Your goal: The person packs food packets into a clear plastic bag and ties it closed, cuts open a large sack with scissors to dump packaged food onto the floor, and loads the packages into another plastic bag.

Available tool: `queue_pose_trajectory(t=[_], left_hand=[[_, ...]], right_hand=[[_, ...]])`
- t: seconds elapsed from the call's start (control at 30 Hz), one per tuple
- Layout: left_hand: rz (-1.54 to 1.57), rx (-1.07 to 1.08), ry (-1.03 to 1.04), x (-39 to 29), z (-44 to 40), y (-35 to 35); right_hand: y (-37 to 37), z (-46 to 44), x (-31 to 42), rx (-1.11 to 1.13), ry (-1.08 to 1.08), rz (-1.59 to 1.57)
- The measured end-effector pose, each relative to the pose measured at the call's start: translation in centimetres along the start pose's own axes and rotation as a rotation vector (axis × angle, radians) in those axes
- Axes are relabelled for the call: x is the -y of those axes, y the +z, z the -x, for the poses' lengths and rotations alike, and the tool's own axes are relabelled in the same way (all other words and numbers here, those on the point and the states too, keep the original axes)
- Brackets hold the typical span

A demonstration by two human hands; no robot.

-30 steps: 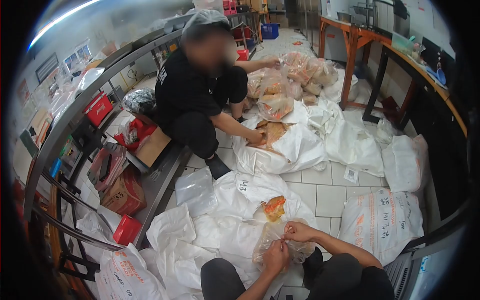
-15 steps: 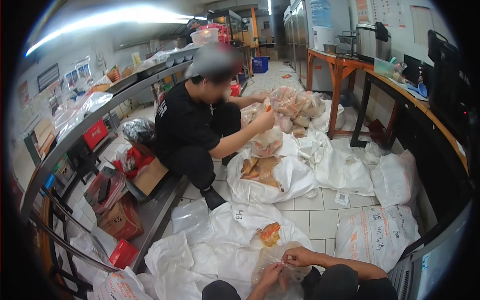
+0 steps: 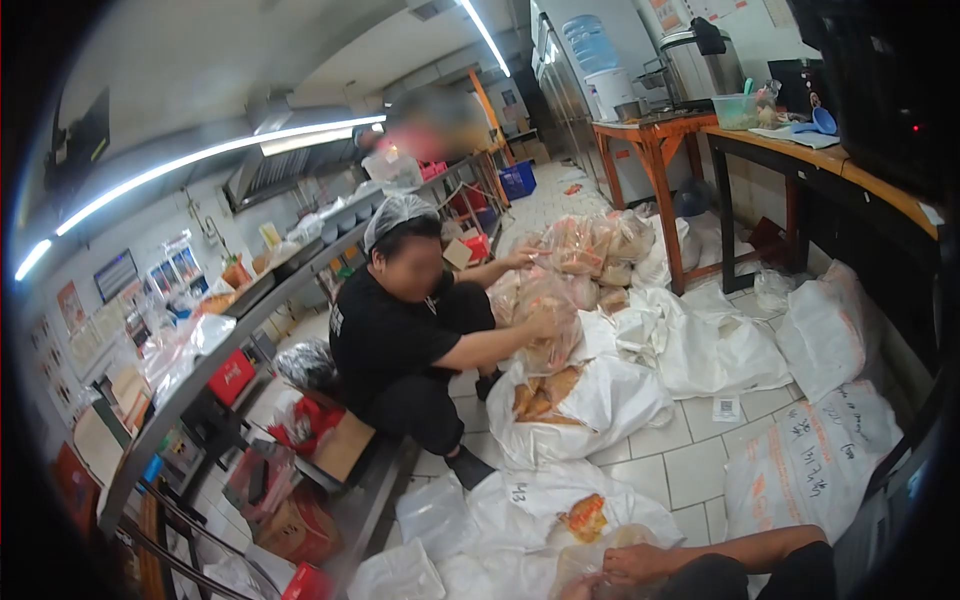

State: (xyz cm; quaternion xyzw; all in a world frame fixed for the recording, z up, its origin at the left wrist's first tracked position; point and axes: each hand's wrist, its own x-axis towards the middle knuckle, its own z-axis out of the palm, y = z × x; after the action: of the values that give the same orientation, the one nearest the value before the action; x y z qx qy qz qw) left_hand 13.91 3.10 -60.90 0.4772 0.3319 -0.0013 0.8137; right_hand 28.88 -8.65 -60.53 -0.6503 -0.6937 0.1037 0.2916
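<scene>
At the bottom edge, my right hand (image 3: pixel 637 563) is closed, its fingers pinching a see-through plastic bag (image 3: pixel 606 541). My left hand (image 3: pixel 586 588) is at the bag's lower part, mostly cut off by the frame edge; its visible fingers appear closed on the plastic. What the bag contains is hard to make out. Just beyond it, an orange-brown piece of food (image 3: pixel 583 519) lies on a flattened white sack (image 3: pixel 520 500). Left of that sack lies a stack of transparent plastic bags (image 3: pixel 433 515).
A squatting co-worker (image 3: pixel 395 320) in a hairnet handles a filled plastic bag (image 3: pixel 548 320) beside piled bags (image 3: pixel 590 245). An open white sack (image 3: pixel 625 405) holds flat brown pieces. A printed sack (image 3: pixel 810 455) lies right; a metal shelf (image 3: pixel 375 525) runs left; an orange table (image 3: pixel 660 145) stands behind.
My view has tilted and lifted, so my hands sit lower and are partly cut off. The co-worker's head has risen, and their near hand has lowered onto the filled bag.
</scene>
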Motion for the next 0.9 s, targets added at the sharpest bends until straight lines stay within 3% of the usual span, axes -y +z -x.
queue_pose_trajectory(t=[0.1,0.17,0.27,0.37,0.4,0.47,0.5,0.57,0.6,0.67,0.8,0.83,0.9], left_hand=[[0.013,-0.16,-0.031,-2.6,2.1,3.1],[-0.2,-0.259,0.168,0.5,-0.4,0.2],[0.051,-0.166,0.148,-0.3,0.2,-2.1],[-0.099,-0.11,0.068,5.4,-4.3,-10.6],[-0.097,-0.119,0.067,4.7,-3.1,-9.2],[-0.236,-0.49,0.13,-0.9,1.6,-1.7],[-0.23,-0.496,0.129,-2.4,2.3,-0.8],[-0.443,-0.239,0.318,-4.2,3.5,0.0],[-0.436,-0.243,0.318,-4.2,3.3,0.4],[-0.572,-0.244,0.583,-4.3,2.4,1.1],[-0.879,-0.279,0.623,-5.9,2.9,2.3],[-0.877,-0.277,0.617,-7.3,4.2,3.0],[-0.981,-0.285,0.391,-9.6,6.6,4.7]], right_hand=[[-0.7,-0.7,0.8,0.079,0.082,0.054],[-0.1,-0.7,0.3,0.13,0.137,0.084],[-0.9,-0.7,0.6,0.115,0.199,0.044],[-2.2,-0.3,0.8,0.097,0.163,-0.047],[-2.6,-0.5,0.9,0.117,0.123,-0.059],[-4.1,-1.2,1.5,0.181,0.17,-0.046],[-4.5,-1.5,1.8,0.242,0.222,-0.028],[-2.9,-1.7,0.2,0.178,0.154,-0.025],[-2.1,-1.7,-0.4,0.1,0.092,-0.021],[-0.9,-1.5,-0.4,0.127,0.134,-0.184],[0.4,-2.5,0.1,0.187,0.307,-0.84],[0.4,-2.2,-0.1,0.189,0.312,-0.844],[-0.1,-0.9,-1.0,0.09,0.002,-0.589]])
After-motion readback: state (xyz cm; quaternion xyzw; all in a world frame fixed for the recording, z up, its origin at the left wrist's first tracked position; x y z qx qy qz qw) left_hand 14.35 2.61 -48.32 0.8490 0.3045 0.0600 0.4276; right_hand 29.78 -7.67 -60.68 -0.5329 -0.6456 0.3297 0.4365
